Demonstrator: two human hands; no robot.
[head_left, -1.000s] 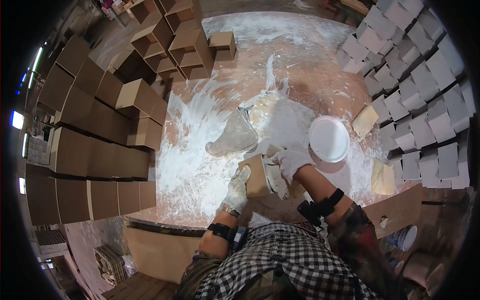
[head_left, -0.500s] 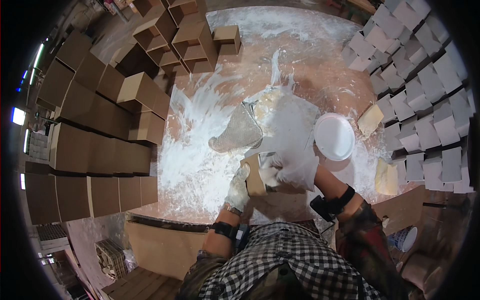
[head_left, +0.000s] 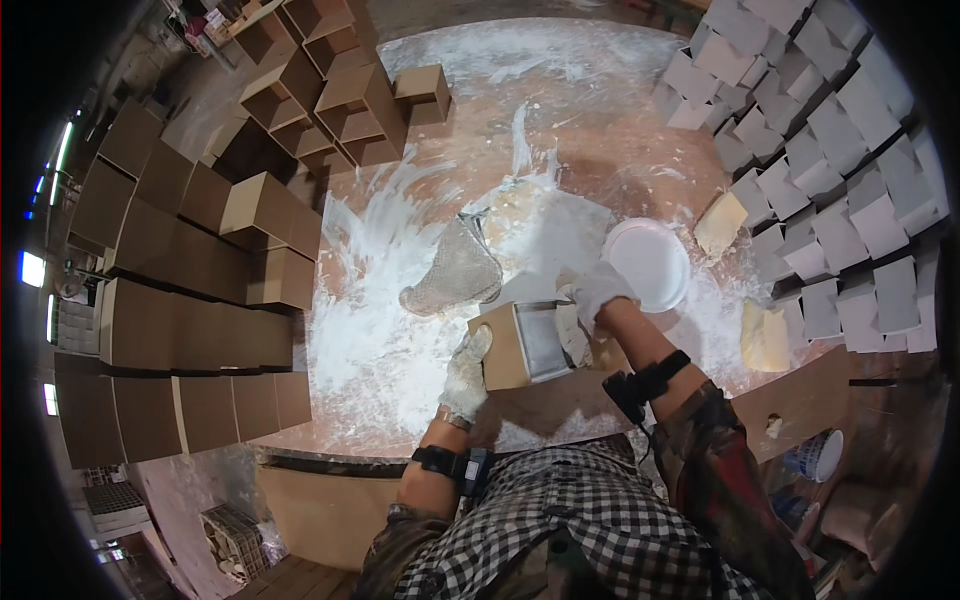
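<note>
A small brown cardboard box (head_left: 502, 352) is tilted on the table in front of me, with a wet-looking grey-white coat across part of its upper face. My left hand (head_left: 466, 374), in a whitened glove, grips the box's left end, thumb on top. At the box's right end, my gloved right hand (head_left: 600, 292) is closed on a pale sponge-like pad (head_left: 572, 335), which lies against the coated face. Just beyond the box is a sheet (head_left: 580, 220) smeared with white paste. A grey mesh cloth (head_left: 455, 268) lies left of this sheet.
To the right are a round white lid or plate (head_left: 648, 262) and two yellowish sponge pieces (head_left: 722, 224) (head_left: 765, 337). Stacked brown boxes (head_left: 190, 320) line the left; white-coated boxes (head_left: 850, 210) fill the right. White powdery smears cover the table (head_left: 370, 370).
My right hand, blurred over the box before, has moved to its right end, exposing the grey-white face and pad. My view has shifted slightly. The left hand keeps its hold.
</note>
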